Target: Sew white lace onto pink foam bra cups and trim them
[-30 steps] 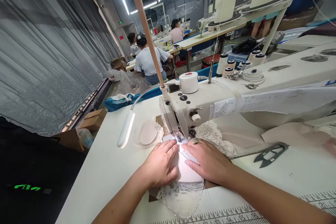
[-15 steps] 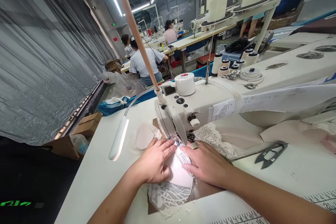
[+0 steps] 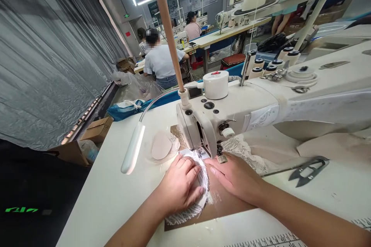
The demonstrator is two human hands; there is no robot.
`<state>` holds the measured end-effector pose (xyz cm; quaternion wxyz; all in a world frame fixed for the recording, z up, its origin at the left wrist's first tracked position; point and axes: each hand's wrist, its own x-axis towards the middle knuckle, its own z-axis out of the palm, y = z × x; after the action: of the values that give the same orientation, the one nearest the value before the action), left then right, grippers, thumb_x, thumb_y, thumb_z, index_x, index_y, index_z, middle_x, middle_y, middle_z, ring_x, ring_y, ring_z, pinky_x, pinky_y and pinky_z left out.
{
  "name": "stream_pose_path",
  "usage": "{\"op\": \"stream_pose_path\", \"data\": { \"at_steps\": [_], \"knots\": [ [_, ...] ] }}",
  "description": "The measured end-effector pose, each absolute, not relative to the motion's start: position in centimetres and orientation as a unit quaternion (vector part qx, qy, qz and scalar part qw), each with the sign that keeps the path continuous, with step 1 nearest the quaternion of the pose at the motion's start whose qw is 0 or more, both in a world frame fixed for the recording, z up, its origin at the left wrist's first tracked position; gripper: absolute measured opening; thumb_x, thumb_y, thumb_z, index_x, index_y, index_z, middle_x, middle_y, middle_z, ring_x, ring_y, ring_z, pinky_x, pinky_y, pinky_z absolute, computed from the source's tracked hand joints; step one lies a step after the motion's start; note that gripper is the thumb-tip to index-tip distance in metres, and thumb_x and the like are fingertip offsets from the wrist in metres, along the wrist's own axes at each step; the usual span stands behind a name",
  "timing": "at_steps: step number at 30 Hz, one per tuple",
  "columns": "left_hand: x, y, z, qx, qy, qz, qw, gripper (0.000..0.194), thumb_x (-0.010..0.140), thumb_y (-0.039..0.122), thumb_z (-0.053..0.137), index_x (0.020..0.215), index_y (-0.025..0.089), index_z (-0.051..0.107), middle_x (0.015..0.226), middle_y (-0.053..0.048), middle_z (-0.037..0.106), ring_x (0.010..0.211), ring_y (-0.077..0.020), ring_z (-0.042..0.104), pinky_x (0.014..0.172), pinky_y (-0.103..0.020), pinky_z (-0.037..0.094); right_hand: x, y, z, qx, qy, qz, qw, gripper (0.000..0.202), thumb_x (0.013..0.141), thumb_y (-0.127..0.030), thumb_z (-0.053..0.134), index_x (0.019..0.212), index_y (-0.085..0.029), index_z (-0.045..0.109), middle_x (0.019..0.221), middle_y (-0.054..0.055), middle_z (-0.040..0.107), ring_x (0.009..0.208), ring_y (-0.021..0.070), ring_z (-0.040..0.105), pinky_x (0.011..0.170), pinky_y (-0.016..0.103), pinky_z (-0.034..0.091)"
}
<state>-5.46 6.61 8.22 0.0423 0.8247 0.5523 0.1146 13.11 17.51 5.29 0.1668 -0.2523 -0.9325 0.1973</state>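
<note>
A white lace-edged fabric piece [image 3: 204, 179] lies under the needle area of the white sewing machine [image 3: 193, 125]. My left hand [image 3: 181, 181] rests on this piece, fingers curled and thumb drawn in, gripping it against the bed. My right hand [image 3: 234, 175] lies flat with fingers stretched out on the brown plate [image 3: 223, 200], its fingertips close to the presser foot and the piece's right edge. Whether those fingertips touch the lace is hard to see. Left of the machine head, another oval pad with lace [image 3: 161, 146] lies on the table.
A lit gooseneck lamp [image 3: 133, 149] hangs left of the machine. Black thread snips [image 3: 308, 171] lie at right, with beige fabric and lace [image 3: 272, 144] behind my right hand. Thread cones [image 3: 257, 70] stand on the machine. Several people sit at machines farther back.
The lace piece has turned and shifted left beneath my left hand, whose fingers have curled in. My right hand has slid right, uncovering more brown plate. The camera view has shifted slightly.
</note>
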Motion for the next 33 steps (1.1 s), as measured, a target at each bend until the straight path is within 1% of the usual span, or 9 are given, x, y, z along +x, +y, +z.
{"op": "stream_pose_path", "data": {
  "at_steps": [3,8,14,18,23,26,29,31,33],
  "knots": [
    [-5.7,6.6,7.8,0.828,0.544,0.126,0.042,0.041,0.086,0.035,0.053,0.115,0.008,0.058,0.103,-0.014,0.057,0.101,-0.0270,0.050,0.102,-0.051,0.032,13.2,17.4,5.2,-0.227,-0.939,0.180,0.187,0.035,0.092,-0.021,0.032,0.104,-0.024,0.065,0.083,0.004,0.059,0.074,0.0125,0.045,0.068,0.024,0.028],
    [-5.9,6.7,7.7,0.830,0.540,0.135,0.045,0.039,0.086,0.033,0.052,0.114,0.007,0.059,0.101,-0.014,0.057,0.101,-0.0265,0.049,0.103,-0.050,0.032,13.3,17.1,5.6,-0.183,-0.953,0.189,0.151,0.026,0.087,-0.015,0.038,0.094,-0.022,0.063,0.086,0.002,0.057,0.074,0.0111,0.039,0.068,0.024,0.022],
    [-6.2,6.4,7.5,0.830,0.538,0.139,0.057,0.042,0.088,0.033,0.050,0.119,0.007,0.056,0.102,-0.014,0.056,0.100,-0.0258,0.049,0.104,-0.050,0.031,13.3,16.8,5.4,-0.192,-0.953,0.169,0.160,0.023,0.084,-0.011,0.041,0.090,-0.020,0.062,0.086,0.003,0.055,0.075,0.0112,0.036,0.068,0.027,0.019],
    [-6.4,6.6,7.5,0.829,0.537,0.144,0.056,0.042,0.088,0.033,0.050,0.121,0.007,0.055,0.104,-0.014,0.055,0.101,-0.0256,0.048,0.105,-0.051,0.029,13.2,16.8,5.4,-0.207,-0.954,0.163,0.144,0.027,0.084,-0.012,0.041,0.095,-0.022,0.063,0.087,0.003,0.056,0.075,0.0114,0.037,0.068,0.026,0.020],
    [-6.5,7.2,7.5,0.825,0.538,0.165,0.040,0.038,0.086,0.029,0.051,0.116,0.006,0.058,0.103,-0.015,0.055,0.096,-0.0248,0.048,0.098,-0.048,0.037,12.6,16.8,6.1,-0.255,-0.951,0.154,0.077,0.037,0.082,-0.011,0.041,0.110,-0.026,0.060,0.097,0.004,0.058,0.082,0.0138,0.044,0.071,0.026,0.026],
    [-6.5,7.4,7.5,0.815,0.555,0.160,0.036,0.036,0.086,0.029,0.050,0.115,0.008,0.058,0.104,-0.014,0.056,0.095,-0.0246,0.049,0.097,-0.049,0.038,12.4,16.7,6.5,-0.277,-0.947,0.156,0.043,0.044,0.081,-0.009,0.038,0.117,-0.027,0.056,0.101,0.004,0.059,0.086,0.0159,0.046,0.073,0.027,0.029],
    [-6.4,7.4,7.6,0.810,0.567,0.147,0.015,0.037,0.087,0.028,0.050,0.117,0.009,0.058,0.105,-0.014,0.057,0.098,-0.0264,0.050,0.098,-0.053,0.036,12.4,16.6,6.7,-0.272,-0.949,0.156,0.043,0.045,0.082,-0.010,0.037,0.120,-0.026,0.055,0.102,0.005,0.059,0.086,0.0162,0.046,0.073,0.027,0.030],
    [-6.3,7.4,7.6,0.819,0.556,0.139,-0.006,0.037,0.088,0.026,0.048,0.118,0.009,0.058,0.109,-0.015,0.058,0.104,-0.0291,0.049,0.099,-0.055,0.035,12.6,16.7,6.5,-0.262,-0.951,0.152,0.056,0.045,0.083,-0.011,0.037,0.121,-0.027,0.056,0.101,0.005,0.059,0.085,0.0158,0.046,0.072,0.027,0.029],
    [-6.3,7.4,7.5,0.834,0.534,0.134,-0.026,0.036,0.090,0.024,0.046,0.120,0.008,0.058,0.116,-0.016,0.059,0.111,-0.0315,0.048,0.101,-0.058,0.032,12.7,16.8,6.2,-0.246,-0.955,0.149,0.072,0.041,0.083,-0.011,0.038,0.116,-0.026,0.059,0.099,0.004,0.060,0.083,0.0152,0.045,0.071,0.027,0.029]
  ]
}}
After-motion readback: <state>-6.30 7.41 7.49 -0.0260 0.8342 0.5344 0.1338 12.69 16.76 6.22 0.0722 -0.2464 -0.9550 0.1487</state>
